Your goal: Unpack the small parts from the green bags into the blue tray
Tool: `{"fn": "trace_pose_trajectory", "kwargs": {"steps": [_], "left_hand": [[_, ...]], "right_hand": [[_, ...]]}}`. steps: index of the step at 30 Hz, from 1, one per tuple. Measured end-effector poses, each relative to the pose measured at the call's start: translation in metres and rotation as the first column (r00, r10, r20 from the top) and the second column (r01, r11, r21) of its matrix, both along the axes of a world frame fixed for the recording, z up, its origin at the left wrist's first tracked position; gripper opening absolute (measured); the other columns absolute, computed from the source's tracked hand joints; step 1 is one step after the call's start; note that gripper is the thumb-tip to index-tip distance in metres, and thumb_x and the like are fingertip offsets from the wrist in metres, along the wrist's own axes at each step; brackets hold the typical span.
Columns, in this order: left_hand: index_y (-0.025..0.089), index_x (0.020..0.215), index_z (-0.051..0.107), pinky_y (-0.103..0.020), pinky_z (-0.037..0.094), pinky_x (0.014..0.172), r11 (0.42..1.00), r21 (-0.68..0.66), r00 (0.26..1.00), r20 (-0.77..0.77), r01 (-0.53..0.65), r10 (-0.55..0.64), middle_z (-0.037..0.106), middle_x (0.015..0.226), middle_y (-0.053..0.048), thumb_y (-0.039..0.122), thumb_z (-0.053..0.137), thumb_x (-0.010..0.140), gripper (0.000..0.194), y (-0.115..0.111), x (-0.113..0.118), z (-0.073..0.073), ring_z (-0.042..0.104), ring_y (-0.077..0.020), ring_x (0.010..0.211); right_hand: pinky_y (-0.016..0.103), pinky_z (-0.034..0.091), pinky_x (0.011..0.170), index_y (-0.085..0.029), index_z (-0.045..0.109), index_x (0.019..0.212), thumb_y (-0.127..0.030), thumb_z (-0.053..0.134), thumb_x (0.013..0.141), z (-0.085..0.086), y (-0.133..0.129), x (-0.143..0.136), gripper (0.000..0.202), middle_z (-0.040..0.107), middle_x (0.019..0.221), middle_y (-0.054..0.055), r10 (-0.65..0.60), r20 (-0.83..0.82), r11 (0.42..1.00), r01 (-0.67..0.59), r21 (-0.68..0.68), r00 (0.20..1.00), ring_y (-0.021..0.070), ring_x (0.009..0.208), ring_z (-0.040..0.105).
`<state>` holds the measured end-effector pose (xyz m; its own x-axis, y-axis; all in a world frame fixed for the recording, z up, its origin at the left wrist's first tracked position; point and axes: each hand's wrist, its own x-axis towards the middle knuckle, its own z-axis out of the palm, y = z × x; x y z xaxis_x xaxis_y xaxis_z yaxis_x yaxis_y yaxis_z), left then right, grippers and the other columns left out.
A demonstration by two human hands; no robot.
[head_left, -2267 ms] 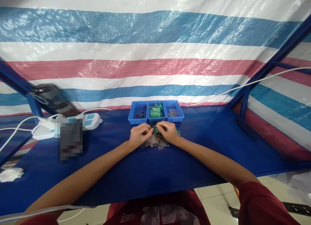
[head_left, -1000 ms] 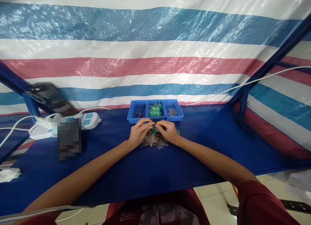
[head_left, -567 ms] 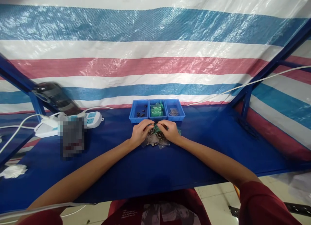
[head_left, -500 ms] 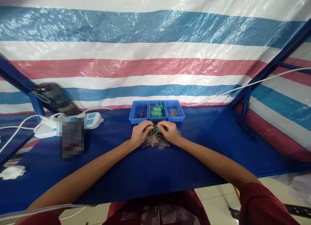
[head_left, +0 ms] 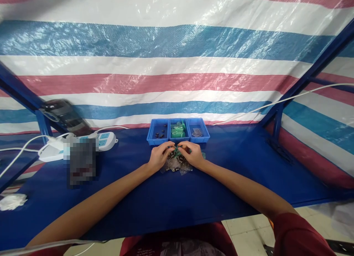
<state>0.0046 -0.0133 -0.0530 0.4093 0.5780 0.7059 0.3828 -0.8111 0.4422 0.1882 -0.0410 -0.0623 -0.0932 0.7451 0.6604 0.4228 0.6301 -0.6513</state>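
Observation:
My left hand (head_left: 160, 155) and my right hand (head_left: 192, 153) meet over a pile of small metal parts and clear plastic bags (head_left: 175, 164). Each hand is closed in a pinch, thumb against fingers. Whatever lies between the fingertips is too small to make out; a bit of green shows there. Just beyond the hands stand three joined blue bins. A few dark small parts lie in the left bin (head_left: 155, 139), green packets (head_left: 177, 130) fill the middle one, and small clear packets (head_left: 197, 132) rest in the right bin (head_left: 203, 140).
On the left of the blue table (head_left: 132, 204) lie a white power strip (head_left: 107, 140) with cables, a blurred dark object (head_left: 82, 162) and a crumpled white wad (head_left: 13, 202). A dark bottle (head_left: 66, 114) leans behind. A striped sheet (head_left: 177, 83) hangs at the back.
The view has tilted slightly, so the bins and hands sit a little lower. My fingertips have shifted slightly and stay pinched close together above the pile.

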Motion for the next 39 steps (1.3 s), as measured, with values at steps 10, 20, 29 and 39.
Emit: {"fn": "trace_pose_trajectory", "kwargs": {"steps": [10, 20, 29, 39], "left_hand": [[0.018, 0.110, 0.057, -0.020, 0.055, 0.067, 0.998, -0.055, 1.000, -0.017, 0.017, -0.018, 0.073, 0.088, -0.002, 0.038, 0.047, 0.094, 0.027, 0.0022, -0.0012, -0.0055, 0.071, -0.0138, 0.079], [0.018, 0.112, 0.056, -0.020, 0.056, 0.070, 1.000, -0.005, 1.000, -0.020, 0.013, -0.014, 0.073, 0.089, -0.003, 0.034, 0.049, 0.093, 0.026, 0.0017, -0.0013, -0.0052, 0.071, -0.0143, 0.080], [0.018, 0.110, 0.057, -0.020, 0.054, 0.067, 0.999, -0.034, 0.999, -0.038, 0.007, -0.008, 0.072, 0.090, -0.003, 0.037, 0.047, 0.094, 0.026, 0.0019, -0.0014, -0.0062, 0.070, -0.0139, 0.078], [0.018, 0.104, 0.059, -0.020, 0.049, 0.058, 1.000, 0.025, 1.000, -0.027, -0.013, 0.013, 0.066, 0.101, -0.007, 0.028, 0.052, 0.092, 0.018, -0.0007, -0.0001, 0.0009, 0.056, -0.0067, 0.056]], "right_hand": [[0.025, 0.042, 0.053, -0.016, 0.065, 0.092, -0.040, 0.057, 0.087, 0.0002, 0.0003, -0.0018, 0.026, 0.057, 0.062, 0.001, 0.027, -0.008, 0.999, -0.027, 0.024, 1.000, 0.0118, 0.051, 0.048], [0.026, 0.043, 0.055, -0.017, 0.065, 0.093, -0.042, 0.055, 0.088, -0.0012, 0.0012, -0.0004, 0.027, 0.056, 0.062, 0.001, 0.040, 0.057, 0.997, -0.044, 0.057, 0.998, 0.0130, 0.053, 0.050], [0.026, 0.043, 0.056, -0.018, 0.065, 0.095, -0.038, 0.053, 0.090, -0.0034, 0.0010, -0.0006, 0.024, 0.059, 0.065, 0.002, 0.067, 0.079, 0.996, -0.072, 0.058, 0.995, 0.0132, 0.055, 0.052], [0.024, 0.041, 0.056, -0.017, 0.062, 0.085, -0.039, 0.047, 0.092, 0.0025, -0.0023, -0.0010, 0.028, 0.056, 0.063, 0.001, -0.002, 0.029, 0.999, 0.003, -0.040, 1.000, 0.0121, 0.054, 0.050]]}}
